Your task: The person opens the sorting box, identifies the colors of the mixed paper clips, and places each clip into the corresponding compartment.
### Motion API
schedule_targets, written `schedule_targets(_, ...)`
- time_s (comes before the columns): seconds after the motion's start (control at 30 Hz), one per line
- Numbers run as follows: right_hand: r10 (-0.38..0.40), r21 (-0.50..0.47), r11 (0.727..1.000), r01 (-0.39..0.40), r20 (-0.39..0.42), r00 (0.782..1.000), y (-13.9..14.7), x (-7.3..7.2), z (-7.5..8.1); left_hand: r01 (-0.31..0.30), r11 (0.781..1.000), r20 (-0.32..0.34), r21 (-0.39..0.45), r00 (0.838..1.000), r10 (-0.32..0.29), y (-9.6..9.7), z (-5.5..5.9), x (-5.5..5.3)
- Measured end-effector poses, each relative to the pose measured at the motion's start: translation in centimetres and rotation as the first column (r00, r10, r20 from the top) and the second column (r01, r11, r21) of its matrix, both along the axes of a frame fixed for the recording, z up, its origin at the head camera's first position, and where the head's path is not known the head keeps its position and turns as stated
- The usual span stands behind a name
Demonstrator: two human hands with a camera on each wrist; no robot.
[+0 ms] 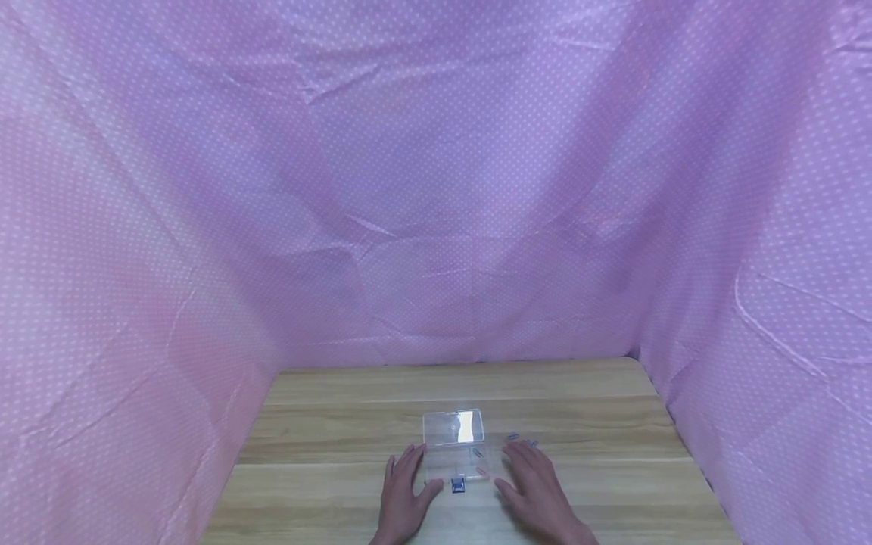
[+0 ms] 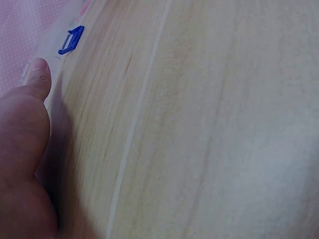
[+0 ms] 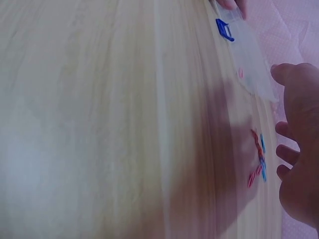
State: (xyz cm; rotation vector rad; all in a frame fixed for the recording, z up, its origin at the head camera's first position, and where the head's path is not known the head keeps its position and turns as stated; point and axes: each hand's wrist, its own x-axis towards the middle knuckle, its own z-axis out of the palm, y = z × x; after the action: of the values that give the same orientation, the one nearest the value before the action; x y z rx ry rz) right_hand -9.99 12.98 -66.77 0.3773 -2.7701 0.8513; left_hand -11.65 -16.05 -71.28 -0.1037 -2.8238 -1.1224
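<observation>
A clear plastic box [image 1: 450, 460] lies on the wooden table with its see-through lid [image 1: 443, 428] swung back. Its blue latch [image 2: 72, 40] sticks out at the front edge. At the box's left side rests my left hand [image 1: 405, 496], thumb by the front edge and fingers along the side, fairly straight. Inside the box are a dark paper clip [image 1: 478, 453] and a pink one [image 3: 240, 72]. My right hand [image 1: 538, 484] hovers right of the box with loose fingers and nothing visible in them. Close to its fingertips lie several red and blue paper clips [image 3: 259, 154].
The light wooden table [image 1: 327, 424] stretches out around the box. Pink-purple dotted cloth [image 1: 463, 288] hangs behind the table and along both sides.
</observation>
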Motion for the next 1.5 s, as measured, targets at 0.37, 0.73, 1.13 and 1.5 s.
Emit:
schedule_targets(0.37,-0.033,-0.033,0.999,0.03,-0.091,0.995,2.6,0.5,-1.3,-0.003,1.0,0.017,0.005,1.0,0.003,0.1,0.0,-0.1)
schedule_targets(0.73,-0.084,-0.032,0.996,0.081,-0.122,0.989,4.7,0.5,-2.1,-0.004,1.0,-0.081,0.0,0.997,0.004,0.2,-0.3,-0.1)
schedule_targets(1.13,-0.148,-0.052,0.988,0.146,-0.043,0.988,5.7,0.5,-2.5,-0.004,1.0,-0.03,-0.008,1.0,0.004,0.1,-0.1,0.2)
schedule_targets(1.5,-0.177,-0.041,0.983,0.179,0.057,0.983,5.6,0.2,-2.3,0.006,1.0,0.015,0.012,1.0,-0.006,0.0,0.2,0.1)
